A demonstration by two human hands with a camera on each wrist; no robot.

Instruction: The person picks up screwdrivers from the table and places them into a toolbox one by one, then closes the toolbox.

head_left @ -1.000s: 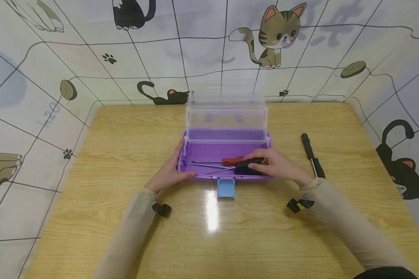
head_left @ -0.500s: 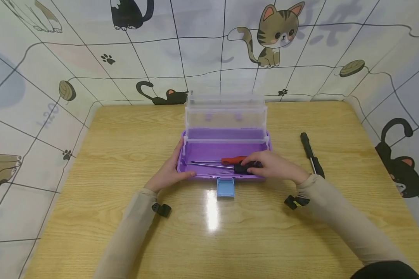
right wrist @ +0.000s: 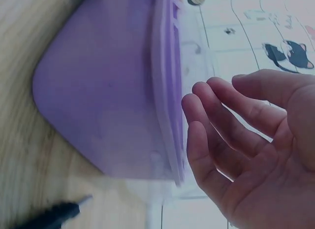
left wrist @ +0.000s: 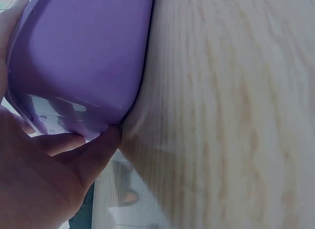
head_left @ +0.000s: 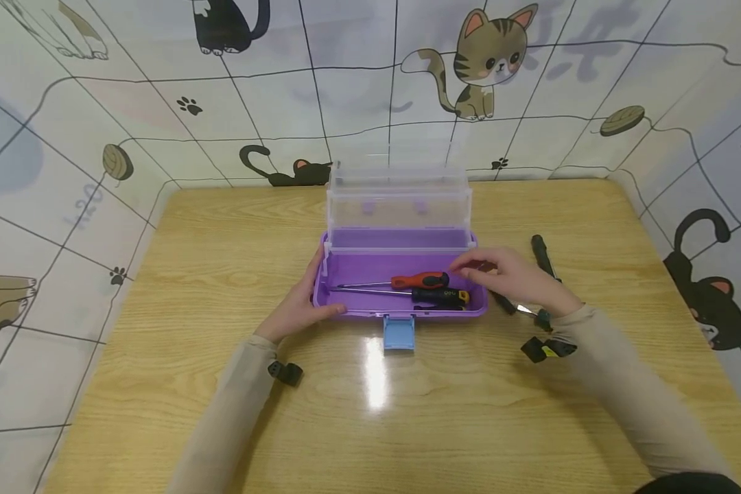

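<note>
A purple toolbox [head_left: 401, 264] lies on the table with its clear lid [head_left: 400, 206] raised. My left hand [head_left: 293, 305] grips its left end, thumb on the front rim and fingers against the end wall. Inside, a red-and-black screwdriver [head_left: 420, 280] lies behind a black-handled screwdriver [head_left: 441, 296], shafts pointing left. A thin dark item [head_left: 432, 308], hard to make out, lies along the front wall. Beyond the right rim hovers my right hand [head_left: 509, 274], its fingers loosely bent and nothing held, as the right wrist view also shows.
Beside the box's right end, a black-handled tool with a metal shaft [head_left: 521, 309] lies partly under my right hand. Another black-handled tool [head_left: 540, 250] lies farther right, partly hidden by the hand. A blue latch [head_left: 399, 333] hangs open at the front. A cat-patterned wall stands behind the table.
My right hand has let go of the black-handled screwdriver in the box and moved right and up, past the rim. My left hand keeps its hold on the toolbox.
</note>
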